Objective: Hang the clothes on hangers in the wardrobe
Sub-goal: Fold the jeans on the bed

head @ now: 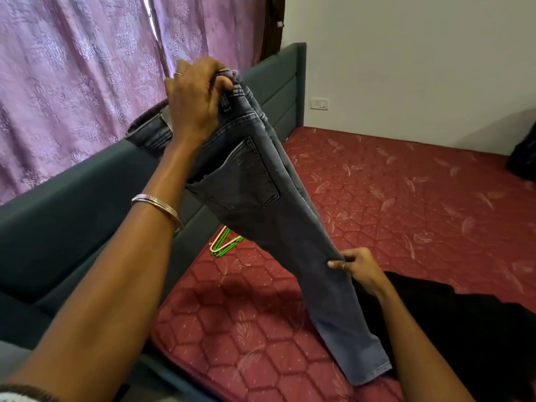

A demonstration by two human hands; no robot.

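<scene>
A pair of grey-blue jeans (269,216) hangs folded lengthwise over the bed, back pocket facing me. My left hand (197,97) grips the waistband, raised high near the curtain. My right hand (358,266) pinches the leg at about knee height, lower and to the right. The hem reaches down to the mattress. Green and pink hangers (224,243) lie on the mattress by the bed frame, partly hidden behind the jeans. A black garment (464,323) lies on the bed under my right forearm.
The red quilted mattress (406,198) fills the middle and right. A dark teal padded bed frame (72,221) runs along the left, with another denim piece (150,132) draped over its top. Purple curtains (72,82) hang behind. A dark object (523,158) sits at the far right edge.
</scene>
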